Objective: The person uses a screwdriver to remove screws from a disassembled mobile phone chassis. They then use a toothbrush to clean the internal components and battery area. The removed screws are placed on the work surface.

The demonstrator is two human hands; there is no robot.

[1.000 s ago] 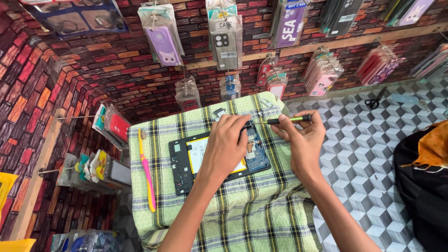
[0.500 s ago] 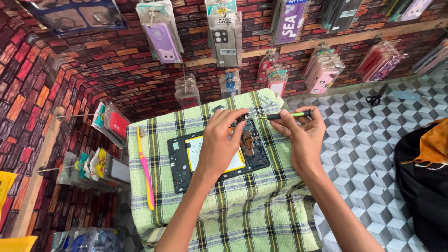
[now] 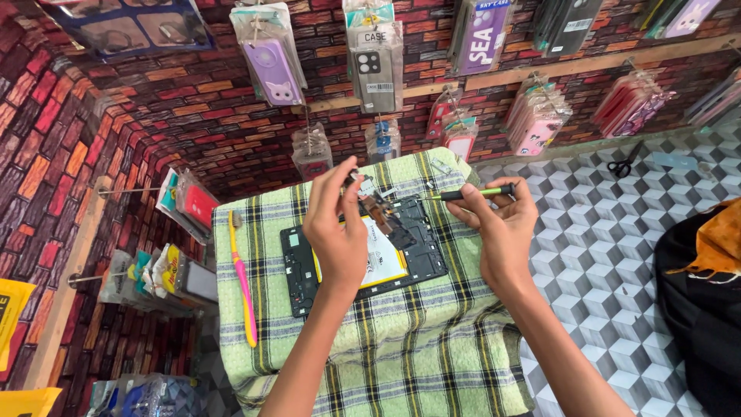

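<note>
right hand [image 3: 498, 228] grips screwdriver [image 3: 467, 193] – left hand [image 3: 336, 232] pinches small part [image 3: 353, 177] above opened tablet [image 3: 363, 255].

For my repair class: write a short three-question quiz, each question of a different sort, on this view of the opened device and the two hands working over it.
1. True or false: the right hand holds a screwdriver with a green and black handle.
2. Which lies on the checked cloth left of the opened device? A) scissors B) a pink and yellow toothbrush C) a hammer
3. Fill in: the left hand pinches a small part between its fingertips above the device's ____ end.

Key: 1 true; 2 B; 3 far (top)
</note>
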